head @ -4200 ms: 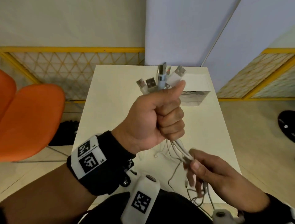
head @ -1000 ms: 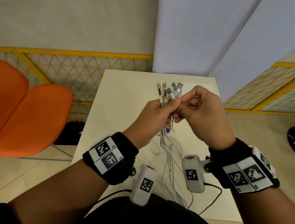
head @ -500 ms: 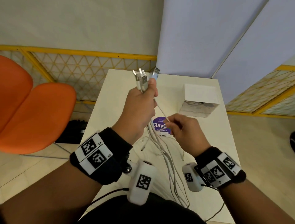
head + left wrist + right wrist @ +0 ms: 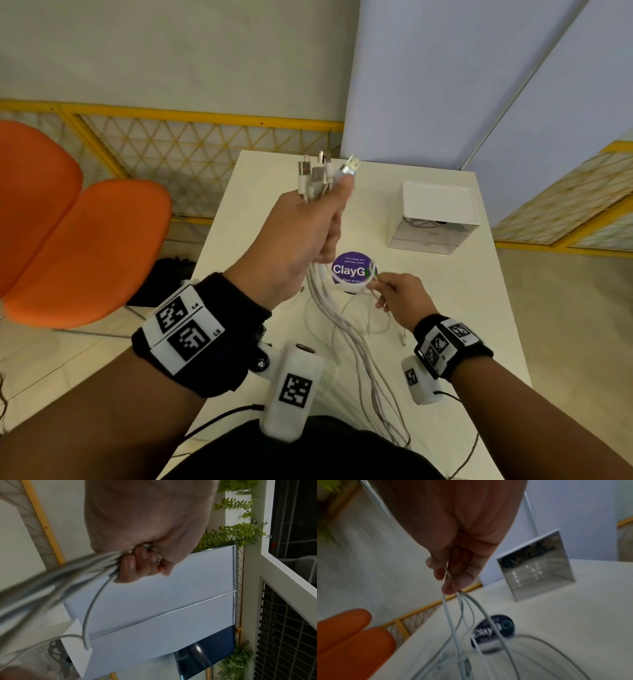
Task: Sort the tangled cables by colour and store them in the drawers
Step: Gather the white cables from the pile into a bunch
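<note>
A bundle of white cables (image 4: 346, 329) hangs from my left hand (image 4: 308, 229), which grips it in a fist high over the white table (image 4: 479, 308). Several USB plugs (image 4: 325, 171) stick up above that fist. In the left wrist view the fingers (image 4: 135, 563) curl round the cable bundle (image 4: 60, 574). My right hand (image 4: 387, 291) is lower, near the table, and pinches a few strands. The right wrist view shows the fingertips (image 4: 453, 584) closed on the thin white cables (image 4: 467, 615). A small white drawer unit (image 4: 435, 219) with clear drawer fronts stands at the back right.
A round purple ClayGo disc (image 4: 352, 270) lies mid-table under the hanging cables. An orange chair (image 4: 85, 246) stands left of the table. A yellow mesh fence (image 4: 205, 144) runs behind it, and pale blue panels (image 4: 445, 85) rise at the far edge.
My right hand left the plug ends and slid down the strands to near the table. My left hand stayed raised with the bundle, shifted a little left.
</note>
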Motion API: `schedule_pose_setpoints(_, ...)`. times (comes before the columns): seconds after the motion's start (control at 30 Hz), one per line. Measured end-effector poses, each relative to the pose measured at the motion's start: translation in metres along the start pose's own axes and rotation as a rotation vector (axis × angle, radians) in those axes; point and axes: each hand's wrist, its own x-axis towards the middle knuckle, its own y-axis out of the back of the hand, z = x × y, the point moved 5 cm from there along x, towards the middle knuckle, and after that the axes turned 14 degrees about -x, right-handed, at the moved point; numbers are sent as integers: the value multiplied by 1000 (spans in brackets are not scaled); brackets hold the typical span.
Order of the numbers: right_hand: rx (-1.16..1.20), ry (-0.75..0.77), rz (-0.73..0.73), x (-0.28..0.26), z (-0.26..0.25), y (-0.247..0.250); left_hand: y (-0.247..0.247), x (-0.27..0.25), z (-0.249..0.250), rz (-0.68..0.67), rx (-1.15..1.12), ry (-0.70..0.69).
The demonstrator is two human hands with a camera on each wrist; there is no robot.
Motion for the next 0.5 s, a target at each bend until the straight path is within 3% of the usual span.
schedule_pose_setpoints(0.17, 76, 281, 199, -1, -64, 40, 6, 6, -12, 32, 204, 81)
schedule_pose_setpoints(0.33, -24, 566, 323, -18, -118, 69, 10, 12, -23, 100, 290, 181)
schedule_pose_setpoints(0.5, -145, 625, 324, -19, -116, 66, 19, 13, -19, 37, 477, 249)
